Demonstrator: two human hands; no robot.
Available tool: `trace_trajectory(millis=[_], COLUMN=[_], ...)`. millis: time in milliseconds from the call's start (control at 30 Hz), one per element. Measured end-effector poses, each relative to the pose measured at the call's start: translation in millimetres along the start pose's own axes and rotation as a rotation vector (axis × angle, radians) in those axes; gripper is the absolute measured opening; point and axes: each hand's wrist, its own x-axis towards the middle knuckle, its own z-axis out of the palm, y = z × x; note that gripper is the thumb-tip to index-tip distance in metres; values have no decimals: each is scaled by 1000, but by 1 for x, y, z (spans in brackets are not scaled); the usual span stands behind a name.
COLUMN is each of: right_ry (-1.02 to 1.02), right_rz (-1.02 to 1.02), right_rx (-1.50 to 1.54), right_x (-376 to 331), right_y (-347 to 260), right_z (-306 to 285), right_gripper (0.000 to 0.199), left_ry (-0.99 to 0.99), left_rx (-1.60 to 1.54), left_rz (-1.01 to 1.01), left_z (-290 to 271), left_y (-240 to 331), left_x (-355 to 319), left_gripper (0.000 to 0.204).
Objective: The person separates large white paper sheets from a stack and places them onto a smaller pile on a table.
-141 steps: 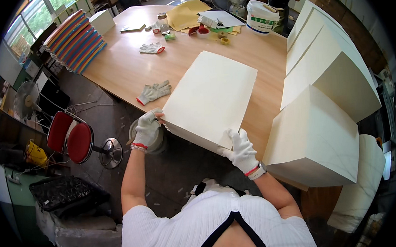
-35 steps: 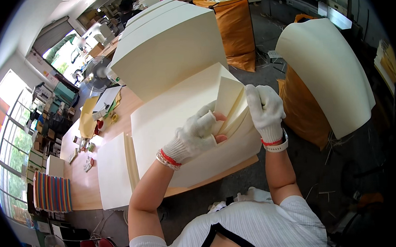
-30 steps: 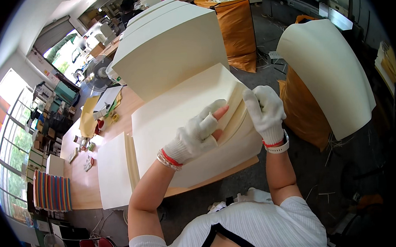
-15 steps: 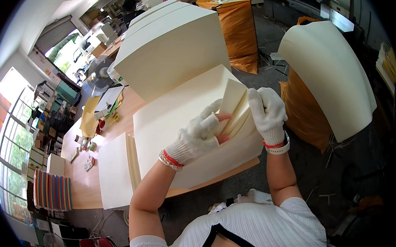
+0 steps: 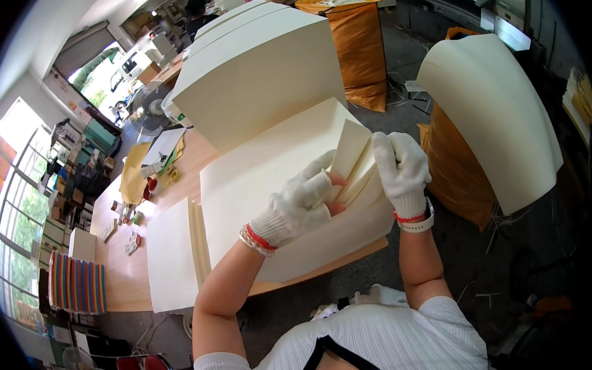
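A stack of large cream paper sheets (image 5: 261, 160) lies before me on the table. Its near right corner is bent upward, and the raised edges fan apart into several layers. My left hand (image 5: 300, 205), in a white knit glove with bare fingertips, closes on these lifted sheets, its fingers partly among them. My right hand (image 5: 402, 166), gloved and with a white band at the wrist, pinches the sheets' right edge. Its fingertips are partly hidden.
Behind rises a tall paper stack (image 5: 257, 73). A smaller stack (image 5: 173, 258) lies to the left. More sheets (image 5: 493, 114) droop over an orange sack (image 5: 456, 170) at right; another orange sack (image 5: 356, 54) stands farther back. Tape rolls and a spare glove (image 5: 133, 243) lie on the table (image 5: 123, 281).
Both hands keep their hold on the bent sheets with hardly any movement. The whole view has shifted very slightly.
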Motion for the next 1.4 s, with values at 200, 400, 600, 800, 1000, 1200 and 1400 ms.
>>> trace_trajectory(millis=[200, 400, 600, 800, 1000, 1200, 1400], right_ry=[-50, -34, 50, -35, -59, -35, -18], right_rz=[99, 85, -79, 79, 150, 88, 30], right_rx=[154, 83, -73, 127, 132, 80, 129], right_x=[0, -1, 0, -3, -1, -3, -7], right_y=[-1, -2, 1, 0, -4, -1, 3], right_z=[-3, -1, 1, -3, -3, -3, -2], right_gripper=[18, 19, 20, 21, 10, 19, 22], left_ry=[-11, -43, 24, -70, -8, -15, 6], left_rx=[137, 48, -20, 79, 45, -28, 34], left_rz=[69, 2, 4, -15, 12, -44, 57], left_z=[1, -1, 3, -2, 1, 0, 2], left_y=[-1, 6, 0, 4, 8, 6, -3], left_x=[-1, 1, 2, 1, 3, 3, 1], left_gripper=[43, 33, 30, 36, 35, 42, 43])
